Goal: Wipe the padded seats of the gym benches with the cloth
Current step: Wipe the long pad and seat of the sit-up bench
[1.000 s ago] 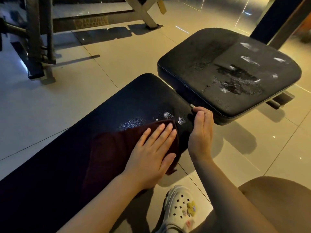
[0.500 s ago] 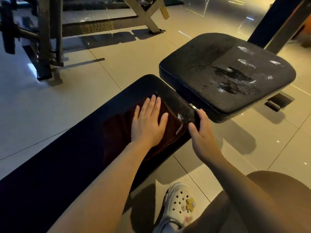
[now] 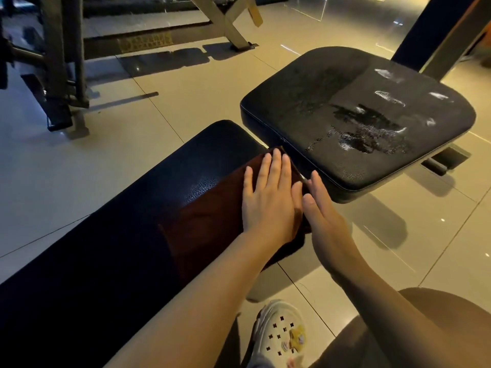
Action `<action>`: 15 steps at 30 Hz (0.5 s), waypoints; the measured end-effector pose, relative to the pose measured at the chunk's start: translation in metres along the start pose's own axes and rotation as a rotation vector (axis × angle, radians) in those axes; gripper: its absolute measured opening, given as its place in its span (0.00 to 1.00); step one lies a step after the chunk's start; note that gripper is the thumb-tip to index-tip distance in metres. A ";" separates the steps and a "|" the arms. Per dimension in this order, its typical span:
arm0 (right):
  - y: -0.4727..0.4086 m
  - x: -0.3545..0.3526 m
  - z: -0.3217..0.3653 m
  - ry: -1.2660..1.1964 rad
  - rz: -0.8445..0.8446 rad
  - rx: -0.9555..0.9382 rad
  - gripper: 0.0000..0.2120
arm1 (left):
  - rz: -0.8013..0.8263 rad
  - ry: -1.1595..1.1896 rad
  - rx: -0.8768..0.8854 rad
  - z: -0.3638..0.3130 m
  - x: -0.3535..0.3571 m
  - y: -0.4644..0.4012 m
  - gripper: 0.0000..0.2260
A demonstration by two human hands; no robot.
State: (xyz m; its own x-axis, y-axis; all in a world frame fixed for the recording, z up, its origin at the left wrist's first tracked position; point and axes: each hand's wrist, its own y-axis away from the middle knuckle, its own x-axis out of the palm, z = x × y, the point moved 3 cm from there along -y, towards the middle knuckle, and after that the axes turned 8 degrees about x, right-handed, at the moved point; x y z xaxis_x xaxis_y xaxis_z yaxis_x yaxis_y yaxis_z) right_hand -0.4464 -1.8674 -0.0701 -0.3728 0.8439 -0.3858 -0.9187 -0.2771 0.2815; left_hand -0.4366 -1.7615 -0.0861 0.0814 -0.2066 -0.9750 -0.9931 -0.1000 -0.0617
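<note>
A long black padded bench pad (image 3: 138, 221) runs from the lower left to the middle of the view. A dark red cloth (image 3: 207, 224) lies across its far end. My left hand (image 3: 268, 197) presses flat on the cloth with straight fingers reaching the pad's end. My right hand (image 3: 324, 211) rests with straight fingers against the pad's right edge, beside the cloth. Just beyond stands a square black seat pad (image 3: 358, 115) with wet streaks and worn patches on top.
Glossy floor tiles (image 3: 111, 166) surround the bench. A metal rack frame (image 3: 63, 62) stands at the back left, with a crossed steel leg (image 3: 225, 25) behind it. My white clog (image 3: 279, 335) sits on the floor at the bottom, my knee (image 3: 414, 330) at the lower right.
My left hand has slid the cloth along the pad toward its far end. My right hand has stayed at the pad's right edge, and the two hands are now side by side.
</note>
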 end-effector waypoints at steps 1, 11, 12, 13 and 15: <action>-0.001 0.000 0.000 -0.051 -0.007 0.017 0.29 | 0.009 0.022 -0.041 -0.002 -0.003 -0.010 0.26; -0.001 -0.017 0.017 -0.189 -0.033 0.126 0.23 | -0.025 0.100 -0.206 0.018 -0.015 -0.027 0.33; -0.001 -0.021 0.018 -0.200 -0.055 0.136 0.22 | -0.023 0.100 -0.209 0.011 -0.013 -0.020 0.34; -0.001 -0.024 0.020 -0.202 -0.083 0.137 0.21 | -0.027 0.093 -0.203 0.003 -0.011 -0.011 0.35; 0.001 -0.026 0.022 -0.168 -0.119 0.117 0.21 | -0.037 0.050 -0.172 -0.012 -0.008 0.008 0.34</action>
State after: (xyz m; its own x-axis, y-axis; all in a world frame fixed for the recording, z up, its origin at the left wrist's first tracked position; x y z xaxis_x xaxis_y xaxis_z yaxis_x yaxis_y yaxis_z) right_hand -0.4344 -1.8794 -0.0406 -0.2270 0.9346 -0.2739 -0.9299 -0.1244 0.3462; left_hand -0.4440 -1.7725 -0.0764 0.1261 -0.2478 -0.9606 -0.9606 -0.2723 -0.0559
